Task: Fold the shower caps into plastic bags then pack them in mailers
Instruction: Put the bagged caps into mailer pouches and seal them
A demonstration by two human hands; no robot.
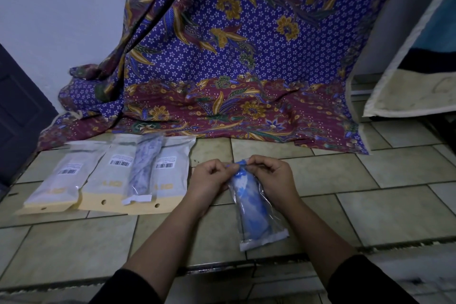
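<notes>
Three mailers point(111, 180) lie towards the tiled floor's point(385, 207) left edge. Each bears a white barcode label point(120, 162), print too small to read, and blurred gold lettering point(112, 183).

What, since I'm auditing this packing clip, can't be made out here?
- Head view: the top opening of the plastic bag is hidden by the left hand and right hand pinching it.
- Barcode labels on the mailers: the print is too small and blurred.
- The edges where two mailers meet are covered by the bagged shower cap.
- Anything behind the batik cloth is hidden.
</notes>
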